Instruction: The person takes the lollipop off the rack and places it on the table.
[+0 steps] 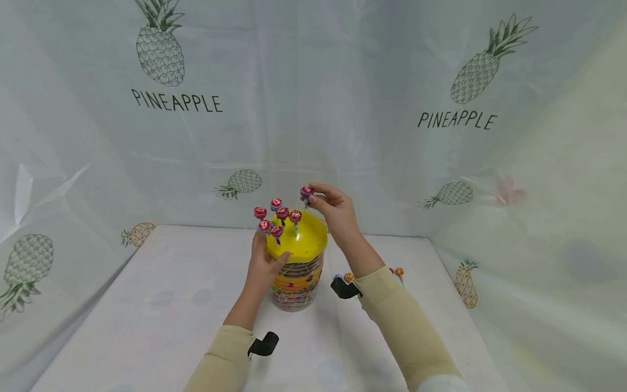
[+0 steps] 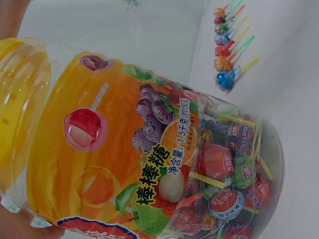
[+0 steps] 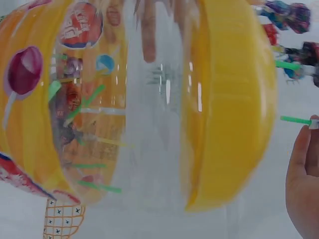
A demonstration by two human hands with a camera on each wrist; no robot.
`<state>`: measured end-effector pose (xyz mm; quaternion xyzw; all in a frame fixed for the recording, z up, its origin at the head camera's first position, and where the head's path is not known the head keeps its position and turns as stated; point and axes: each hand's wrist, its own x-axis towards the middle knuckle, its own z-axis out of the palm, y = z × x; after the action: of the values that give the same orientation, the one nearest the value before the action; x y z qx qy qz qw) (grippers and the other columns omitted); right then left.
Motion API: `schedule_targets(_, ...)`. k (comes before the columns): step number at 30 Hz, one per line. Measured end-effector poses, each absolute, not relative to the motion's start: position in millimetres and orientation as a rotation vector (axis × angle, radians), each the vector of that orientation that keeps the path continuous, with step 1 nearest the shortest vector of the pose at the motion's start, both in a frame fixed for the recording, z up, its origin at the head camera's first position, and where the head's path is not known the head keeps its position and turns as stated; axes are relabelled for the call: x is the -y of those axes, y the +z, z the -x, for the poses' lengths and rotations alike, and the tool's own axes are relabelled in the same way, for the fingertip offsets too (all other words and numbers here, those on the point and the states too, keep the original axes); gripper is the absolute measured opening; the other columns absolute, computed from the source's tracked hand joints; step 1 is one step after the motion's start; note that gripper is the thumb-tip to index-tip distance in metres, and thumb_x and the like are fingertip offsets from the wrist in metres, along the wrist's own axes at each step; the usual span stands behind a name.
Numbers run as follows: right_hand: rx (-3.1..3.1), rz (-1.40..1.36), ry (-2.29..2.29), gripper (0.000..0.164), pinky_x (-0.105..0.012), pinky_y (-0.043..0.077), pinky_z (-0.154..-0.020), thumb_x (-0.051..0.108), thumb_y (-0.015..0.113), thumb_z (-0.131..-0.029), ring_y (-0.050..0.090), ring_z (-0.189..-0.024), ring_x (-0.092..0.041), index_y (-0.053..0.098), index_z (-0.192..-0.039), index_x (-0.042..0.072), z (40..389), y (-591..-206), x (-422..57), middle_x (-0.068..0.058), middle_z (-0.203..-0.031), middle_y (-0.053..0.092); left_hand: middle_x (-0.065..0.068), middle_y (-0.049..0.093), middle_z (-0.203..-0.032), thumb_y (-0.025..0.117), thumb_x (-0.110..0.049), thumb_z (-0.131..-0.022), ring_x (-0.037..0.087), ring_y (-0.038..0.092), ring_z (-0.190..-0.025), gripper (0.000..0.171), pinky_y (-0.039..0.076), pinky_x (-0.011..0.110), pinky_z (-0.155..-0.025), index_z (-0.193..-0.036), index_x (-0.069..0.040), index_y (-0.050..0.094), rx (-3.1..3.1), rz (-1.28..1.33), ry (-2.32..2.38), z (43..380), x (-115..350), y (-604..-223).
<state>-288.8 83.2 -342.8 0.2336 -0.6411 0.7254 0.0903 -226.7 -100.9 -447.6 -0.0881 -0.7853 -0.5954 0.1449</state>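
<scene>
A clear plastic candy jar (image 1: 293, 298) with a yellow lid (image 1: 311, 245) stands upright on the table, full of wrapped lollipops (image 2: 217, 162). My left hand (image 1: 260, 268) grips the jar near its top from the left side, the thumb at the front edge of the lid. Several red-and-purple lollipops (image 1: 295, 216) stick up from the lid, mostly on its left. Above the lid's back right, my right hand (image 1: 338, 215) pinches another lollipop (image 1: 307, 191), candy head up. Its green stick (image 3: 295, 120) points down toward the lid and is apart from it.
Right of the jar, a row of loose lollipops (image 2: 223, 63) with coloured sticks lies on the white table (image 1: 196, 305), partly hidden by my right forearm in the head view. A pineapple-printed sheet (image 1: 333, 109) hangs behind and at the sides.
</scene>
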Motion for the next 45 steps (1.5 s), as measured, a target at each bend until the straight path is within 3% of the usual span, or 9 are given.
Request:
schedule_targets(6, 1.857, -0.638, 2.256, 0.028, -0.037, 0.05, -0.095, 0.003, 0.061, -0.095, 0.065, -0.102, -0.023, 0.064, -0.122, 0.0, 278, -351, -107, -0.012, -0.12, 0.06, 0.009, 0.01, -0.158, 0.066, -0.045, -0.089, 0.035, 0.023, -0.141, 0.089, 0.025, 0.057, -0.112, -0.156, -0.024, 0.012, 2.252, 0.266, -1.702, 228, 98, -448)
schedule_targets(14, 1.985, -0.49, 2.259, 0.029, -0.034, 0.05, -0.096, 0.005, 0.061, -0.096, 0.06, -0.106, -0.022, 0.064, -0.124, 0.003, 263, -377, -139, -0.009, -0.129, 0.052, 0.008, 0.014, -0.157, 0.066, -0.047, -0.09, 0.032, 0.025, -0.141, 0.088, 0.026, 0.055, -0.112, -0.156, -0.026, 0.011, 2.253, 0.256, -1.705, 231, 97, -452)
schedule_targets(24, 2.094, -0.437, 2.241, 0.026, -0.034, 0.05, -0.095, 0.004, 0.058, -0.097, 0.066, -0.103, -0.021, 0.065, -0.122, 0.0, 255, -419, -167, -0.013, -0.127, 0.056, 0.008, 0.015, -0.156, 0.065, -0.048, -0.089, 0.032, 0.027, -0.14, 0.088, 0.03, 0.055, -0.11, -0.156, -0.026, 0.012, 2.249, 0.258, -1.712, 232, 97, -451)
schedule_targets(30, 2.241, -0.265, 2.231, 0.027, -0.032, 0.051, -0.093, 0.011, 0.059, -0.098, 0.064, -0.107, -0.022, 0.065, -0.124, 0.006, 250, -450, -178, -0.011, -0.125, 0.058, 0.008, 0.014, -0.156, 0.064, -0.051, -0.089, 0.032, 0.027, -0.139, 0.089, 0.029, 0.057, -0.11, -0.156, -0.027, 0.011, 2.255, 0.258, -1.71, 233, 97, -452)
schedule_targets(37, 2.359, -0.163, 2.21, 0.03, -0.044, 0.047, -0.099, 0.015, 0.064, -0.095, 0.062, -0.106, -0.023, 0.066, -0.125, 0.011, 246, -482, -189, -0.009, -0.121, 0.062, 0.008, 0.017, -0.154, 0.065, -0.05, -0.089, 0.032, 0.029, -0.138, 0.087, 0.029, 0.057, -0.11, -0.155, -0.028, 0.013, 2.256, 0.256, -1.713, 233, 98, -452)
schedule_targets(45, 2.393, -0.118, 2.233, 0.03, -0.033, 0.057, -0.081, 0.003, 0.069, -0.089, 0.067, -0.092, -0.02, 0.068, -0.118, 0.0, 247, -515, -195, -0.014, -0.113, 0.067, 0.008, 0.015, -0.156, 0.066, -0.048, -0.089, 0.033, 0.028, -0.139, 0.087, 0.027, 0.058, -0.111, -0.155, -0.028, 0.014, 2.26, 0.243, -1.713, 231, 98, -450)
